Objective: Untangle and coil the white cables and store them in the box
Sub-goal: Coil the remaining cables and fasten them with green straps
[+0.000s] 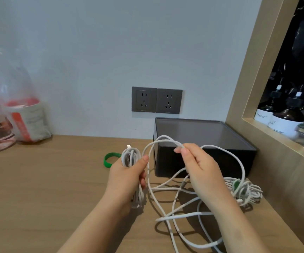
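1. Left hand (129, 177) grips a part-wound coil (130, 157) of white cable, just left of the box (202, 132), off its front-left corner. The coil's long axis runs upright through the fist, plug tip on top.
2. Right hand (200, 168) pinches one strand (165, 140) between thumb and fingertips, in front of the box's front face. The strand arcs left from the pinch towards the coil.
3. Loose cable (184, 215) sprawls in crossed loops on the desk (56, 179) in front of the box, right of and below the coil. The right hand is nearer.
4. Judgement: the next wrap travels right to left, the right hand feeding the left. The crossings could snag.
5. Tied bundle (242, 190) sits by the box's front-right corner, green band (111, 159) left of the box. The lid looks on.
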The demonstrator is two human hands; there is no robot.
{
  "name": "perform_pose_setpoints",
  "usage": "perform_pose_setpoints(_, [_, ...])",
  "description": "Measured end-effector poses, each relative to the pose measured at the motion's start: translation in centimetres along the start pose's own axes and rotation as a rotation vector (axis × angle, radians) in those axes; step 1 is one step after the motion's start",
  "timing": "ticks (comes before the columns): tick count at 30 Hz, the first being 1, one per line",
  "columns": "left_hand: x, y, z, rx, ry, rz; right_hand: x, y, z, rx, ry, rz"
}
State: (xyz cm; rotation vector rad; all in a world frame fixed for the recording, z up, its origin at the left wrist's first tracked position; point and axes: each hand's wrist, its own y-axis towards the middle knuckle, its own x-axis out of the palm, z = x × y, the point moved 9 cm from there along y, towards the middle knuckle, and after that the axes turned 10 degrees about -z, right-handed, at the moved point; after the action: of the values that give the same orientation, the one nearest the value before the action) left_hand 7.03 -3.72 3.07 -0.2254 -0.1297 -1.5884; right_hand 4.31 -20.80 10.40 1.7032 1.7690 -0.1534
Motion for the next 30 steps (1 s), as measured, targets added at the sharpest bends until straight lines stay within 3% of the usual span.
perform_pose_setpoints(7, [0.4, 0.4, -1.1, -0.118, -0.271, -0.056, 4.2, -0.3, -0.7, -0.08, -0.246, -0.233])
perform_pose_setpoints(12, [1.7, 0.7, -1.0, -0.085, -0.136, -0.192, 5.1, -0.6, -1.7, -0.155, -0.361, -0.255])
perform_pose_setpoints(16, [1.2, 0.5, -0.5, 0.018, -0.054, -0.072, 6.2, -0.7, -2.2, -0.182, -0.425, -0.3])
perform_pose_setpoints(22, [-0.8, 0.9, 0.8, 0.13, -0.316, 0.061, 5.4, -0.4, -1.6, -0.127, -0.392, -0.268])
perform_pose_setpoints(26, [-1.6, 1.0, 1.5, 0.187, -0.455, 0.096, 4.8, -0.2, -1.7, -0.175, -0.519, -0.196])
perform_pose_setpoints(30, [-1.4, 1.3, 1.4, 0.187, -0.496, 0.062, 3.1, -0.2, -0.8, -0.152, -0.633, -0.014])
